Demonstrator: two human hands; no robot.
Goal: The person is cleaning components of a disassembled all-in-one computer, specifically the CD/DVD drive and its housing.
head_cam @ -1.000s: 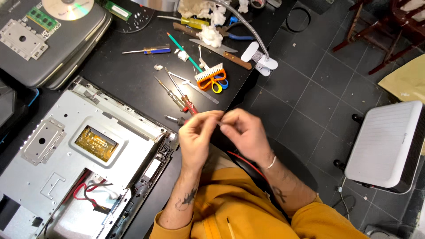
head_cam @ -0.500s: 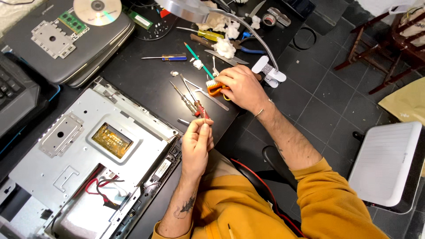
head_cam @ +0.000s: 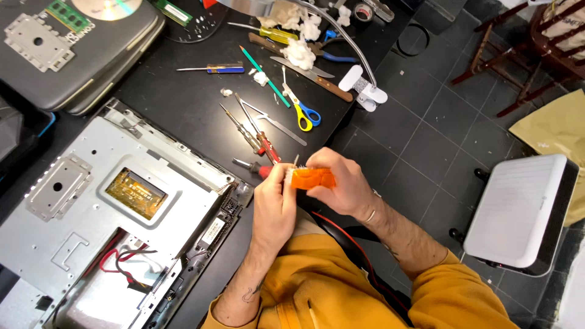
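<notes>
I hold an orange brush [head_cam: 313,178] with white bristles over the front edge of the black table [head_cam: 183,109]. My right hand [head_cam: 344,186] grips its orange body. My left hand [head_cam: 274,207] is closed at the bristle end, fingers pinched on something small that I cannot make out. Both hands touch, just right of the opened metal chassis [head_cam: 122,201] and directly in front of a red-handled screwdriver [head_cam: 263,146].
Yellow-and-blue scissors [head_cam: 303,111], a knife [head_cam: 312,78], a green pencil [head_cam: 263,74], more screwdrivers and white wads lie behind the hands. A white lamp clamp [head_cam: 367,92] sits on the table's right edge. A grey laptop [head_cam: 79,61] is far left. A white box [head_cam: 524,210] stands on the tiled floor.
My right hand reached back to the table near the scissors, took the orange brush, and brought it to my left hand. The camera view shifted slightly.
</notes>
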